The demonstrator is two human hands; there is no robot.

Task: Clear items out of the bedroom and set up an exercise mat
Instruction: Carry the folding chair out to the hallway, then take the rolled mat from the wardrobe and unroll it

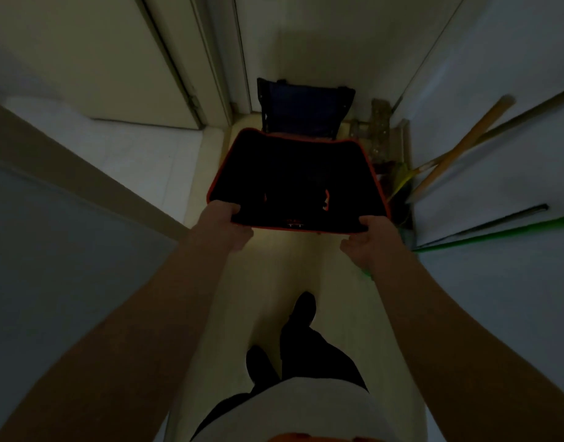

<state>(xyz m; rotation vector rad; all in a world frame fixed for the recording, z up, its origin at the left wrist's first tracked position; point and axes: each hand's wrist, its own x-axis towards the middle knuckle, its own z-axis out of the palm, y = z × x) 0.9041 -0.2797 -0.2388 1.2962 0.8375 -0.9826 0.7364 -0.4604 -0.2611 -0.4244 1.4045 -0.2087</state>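
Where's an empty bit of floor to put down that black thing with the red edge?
The floor strip between the feet and the held black thing is free; so is the pale patch left by the door. The right corner, beside the dark blue thing, is crowded with leaning poles.

You had a wooden pole (pixel 465 143) and a green pole (pixel 497 234) leaning on the right wall (pixel 497 59); a door (pixel 82 59) stood on your left.

Head-worn view — steeply down, close.
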